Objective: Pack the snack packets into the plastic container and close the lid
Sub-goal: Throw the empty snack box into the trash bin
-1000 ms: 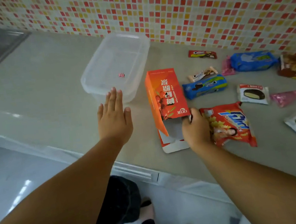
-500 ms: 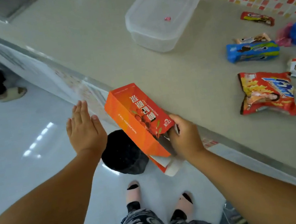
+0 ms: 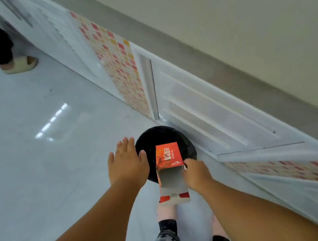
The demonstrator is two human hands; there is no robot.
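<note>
Orange box gripped by right hand over black bin; left hand spread, empty; bin contents unreadable.

Left arm: bare, reaching forward and down from the lower left.
Left hand: flat, palm down, fingers straight and close together, thumb out to the side, holding nothing.
Right arm: bare, reaching in from the lower right.
Right hand: grip closed on an orange box's edge.
</note>
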